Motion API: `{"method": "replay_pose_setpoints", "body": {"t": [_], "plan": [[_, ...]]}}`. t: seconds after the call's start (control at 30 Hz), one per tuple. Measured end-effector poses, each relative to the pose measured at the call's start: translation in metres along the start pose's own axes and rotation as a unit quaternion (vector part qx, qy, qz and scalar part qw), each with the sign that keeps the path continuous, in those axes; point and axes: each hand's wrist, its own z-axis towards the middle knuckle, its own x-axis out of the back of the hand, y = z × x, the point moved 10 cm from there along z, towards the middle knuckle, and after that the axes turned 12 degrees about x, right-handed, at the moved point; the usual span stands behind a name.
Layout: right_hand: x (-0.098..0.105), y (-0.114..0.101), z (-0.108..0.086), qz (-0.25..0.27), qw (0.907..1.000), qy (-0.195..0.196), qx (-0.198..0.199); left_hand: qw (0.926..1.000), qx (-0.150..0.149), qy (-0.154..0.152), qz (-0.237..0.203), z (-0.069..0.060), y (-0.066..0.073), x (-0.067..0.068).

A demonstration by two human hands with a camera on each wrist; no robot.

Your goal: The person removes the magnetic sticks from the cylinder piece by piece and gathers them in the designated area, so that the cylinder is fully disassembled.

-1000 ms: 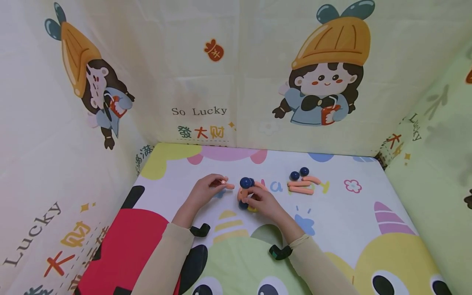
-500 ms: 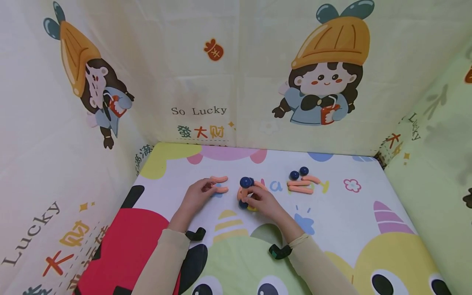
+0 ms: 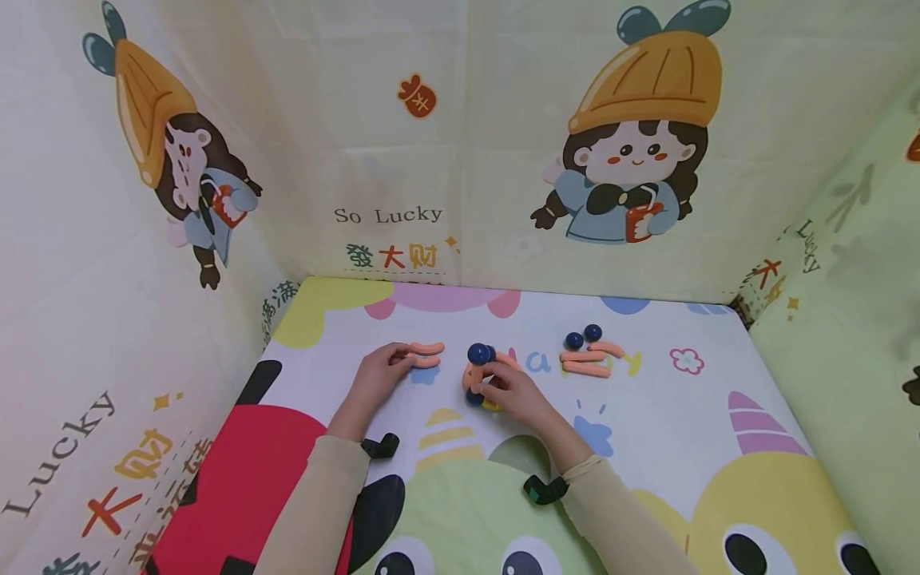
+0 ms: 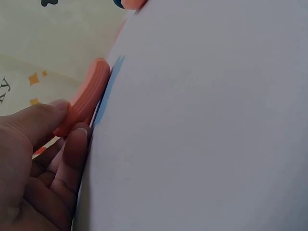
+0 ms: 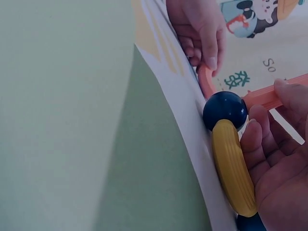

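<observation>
My left hand [image 3: 375,378] pinches a curved salmon-coloured ribbed rod [image 4: 88,94] between thumb and fingers, low over the white tabletop. In the head view, a second curved salmon rod [image 3: 429,348] lies just beyond it. My right hand [image 3: 509,391] grips a salmon rod [image 5: 262,97] of a small built frame, where it stands upright. Dark blue balls join this frame: one ball [image 3: 478,354] tops the upright rod, another ball [image 5: 224,110] sits at its foot. From that lower ball a curved yellow rod [image 5: 233,168] runs along the table. My right fingers hide part of the frame.
To the right on the table lie two loose blue balls [image 3: 592,333], two straight salmon rods [image 3: 585,370] and a curved one [image 3: 607,350]. Patterned cloth walls [image 3: 496,184] enclose the table at the back and both sides.
My left hand has drawn back left and set one curved salmon rod down, and now holds the nearer rod beside it. My right hand and the frame stay where they were.
</observation>
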Motion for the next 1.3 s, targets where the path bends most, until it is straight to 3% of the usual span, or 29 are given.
{"method": "replay_pose_setpoints", "body": {"t": [0.2, 0.5, 0.8, 1.03, 1.2, 1.3], "plan": [[0.001, -0.006, -0.001, -0.004, 0.9999, 0.003, 0.01, 0.9995, 0.025, -0.006, 0.019, 0.007, 0.0, -0.002], [0.0, -0.003, -0.001, 0.002, 1.0, 0.003, -0.003, 0.9992, 0.017, 0.008, 0.036, 0.009, 0.006, -0.003], [0.0, -0.001, -0.001, -0.001, 1.0, 0.005, -0.007, 0.9971, -0.013, 0.02, 0.072, 0.007, 0.014, -0.003], [0.001, -0.008, -0.002, 0.002, 0.9999, 0.011, -0.011, 0.9961, -0.034, 0.027, 0.077, 0.006, 0.018, -0.002], [0.0, -0.016, -0.003, -0.007, 0.9998, 0.007, -0.018, 0.9945, -0.051, 0.031, 0.086, 0.002, 0.026, -0.004], [-0.001, -0.005, -0.001, -0.008, 0.9998, 0.008, -0.015, 0.9922, -0.062, 0.032, 0.103, -0.002, 0.036, -0.006]]}}
